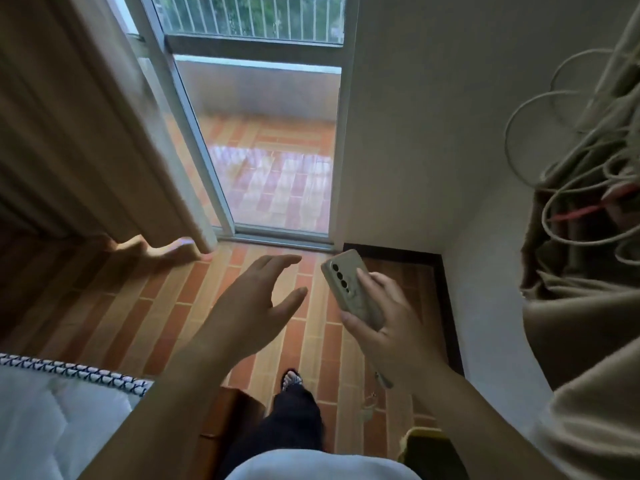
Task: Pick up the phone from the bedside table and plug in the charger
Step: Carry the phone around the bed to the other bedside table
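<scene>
My right hand (388, 320) grips a phone (346, 282) in a pale greenish case, its back with a row of camera lenses facing me, held tilted above the tiled floor. A short strap hangs from the phone below my wrist. My left hand (256, 306) hovers just left of the phone, fingers spread, holding nothing and not touching it. A tangle of white cables (581, 188) hangs against the wall at the right; no charger plug can be made out among them.
A glass balcony door (277, 150) stands ahead, a beige curtain (86, 133) to its left. A mattress corner (52, 410) lies at lower left beside a wooden piece of furniture (232, 414). My leg and sandalled foot (292, 379) are on the brick-pattern floor. Beige cloth (588, 341) hangs at right.
</scene>
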Tool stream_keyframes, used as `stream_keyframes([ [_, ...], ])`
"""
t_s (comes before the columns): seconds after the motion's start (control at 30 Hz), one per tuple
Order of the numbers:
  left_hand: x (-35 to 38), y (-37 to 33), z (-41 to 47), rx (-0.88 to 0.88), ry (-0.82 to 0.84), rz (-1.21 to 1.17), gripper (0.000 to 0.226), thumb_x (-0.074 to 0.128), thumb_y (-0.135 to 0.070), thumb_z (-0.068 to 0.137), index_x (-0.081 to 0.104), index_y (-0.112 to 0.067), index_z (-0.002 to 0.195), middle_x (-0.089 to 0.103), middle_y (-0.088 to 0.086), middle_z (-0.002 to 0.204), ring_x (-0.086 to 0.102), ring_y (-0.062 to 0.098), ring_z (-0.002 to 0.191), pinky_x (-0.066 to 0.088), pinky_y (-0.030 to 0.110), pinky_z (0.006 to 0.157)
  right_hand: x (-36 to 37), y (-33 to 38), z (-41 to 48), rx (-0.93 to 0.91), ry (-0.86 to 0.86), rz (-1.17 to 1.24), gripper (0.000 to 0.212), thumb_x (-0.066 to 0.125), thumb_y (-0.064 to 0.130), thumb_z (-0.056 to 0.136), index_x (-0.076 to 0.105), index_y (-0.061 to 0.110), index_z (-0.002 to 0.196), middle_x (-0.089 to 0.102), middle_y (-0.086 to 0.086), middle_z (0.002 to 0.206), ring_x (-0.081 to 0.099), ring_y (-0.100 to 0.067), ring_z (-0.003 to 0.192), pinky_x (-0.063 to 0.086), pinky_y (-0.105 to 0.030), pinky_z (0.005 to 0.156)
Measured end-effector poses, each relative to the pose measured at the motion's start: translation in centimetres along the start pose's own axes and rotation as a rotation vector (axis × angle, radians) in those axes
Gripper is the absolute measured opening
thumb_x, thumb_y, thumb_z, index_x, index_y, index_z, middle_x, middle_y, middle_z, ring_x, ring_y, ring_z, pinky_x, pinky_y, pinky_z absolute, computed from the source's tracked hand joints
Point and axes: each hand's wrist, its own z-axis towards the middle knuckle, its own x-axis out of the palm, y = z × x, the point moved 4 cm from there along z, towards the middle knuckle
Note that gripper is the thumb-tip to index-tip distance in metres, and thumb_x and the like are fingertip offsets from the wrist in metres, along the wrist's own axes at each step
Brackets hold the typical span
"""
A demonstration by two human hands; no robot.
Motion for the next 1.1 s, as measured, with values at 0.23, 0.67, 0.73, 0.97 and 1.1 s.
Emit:
stream_keyframes([
  [0.23,-2.9,5.9,11.9,-0.007,-0.043,-0.015,0.049,0.054,-0.041,0.085,0.04,-0.031,0.131,0.046,-0.003,0.139,0.045,0.013,0.121,0.041,0.033,0.094,2.2,0.8,14.1,-0.022,0.028,-0.029,0.065,0.055,0.05,0.083,0.026,0.037,0.139,0.03,0.014,0.14,0.035,0.001,0.115,0.04,-0.009,0.072],
  [0.67,-16.8,24.5,21.1,-0.324,-0.279,-0.062,0.039,0.056,-0.038,0.084,0.048,-0.035,0.122,0.053,-0.008,0.125,0.05,0.009,0.109,0.044,0.031,0.09,18.0,11.3,38.4,-0.292,0.361,-0.143,0.066,0.05,0.058,0.08,0.024,0.038,0.137,0.029,0.011,0.141,0.036,-0.007,0.115,0.041,-0.02,0.079],
  [0.73,-18.8,27.6,20.5,-0.403,-0.34,-0.095,0.034,0.056,-0.037,0.082,0.051,-0.036,0.116,0.053,-0.011,0.122,0.051,0.009,0.109,0.045,0.032,0.089,21.6,13.2,40.6,-0.336,0.458,-0.148,0.065,0.05,0.057,0.081,0.024,0.04,0.138,0.027,0.012,0.142,0.036,-0.006,0.114,0.043,-0.024,0.084],
  [0.97,-25.7,39.9,20.2,-0.633,-0.522,-0.109,0.04,0.054,-0.044,0.083,0.044,-0.045,0.121,0.043,-0.021,0.126,0.041,-0.005,0.103,0.038,0.021,0.078,35.2,20.3,49.9,-0.494,0.653,-0.181,0.063,0.053,0.051,0.082,0.027,0.038,0.138,0.029,0.008,0.143,0.038,-0.014,0.118,0.038,-0.026,0.088],
  [1.1,-31.4,46.6,21.3,-0.718,-0.606,-0.127,0.039,0.054,-0.042,0.085,0.043,-0.044,0.123,0.04,-0.023,0.125,0.034,-0.007,0.105,0.032,0.017,0.08,43.0,25.8,56.1,-0.55,0.755,-0.149,0.062,0.056,0.046,0.082,0.029,0.037,0.137,0.03,0.006,0.141,0.051,-0.02,0.109,0.052,-0.039,0.081],
])
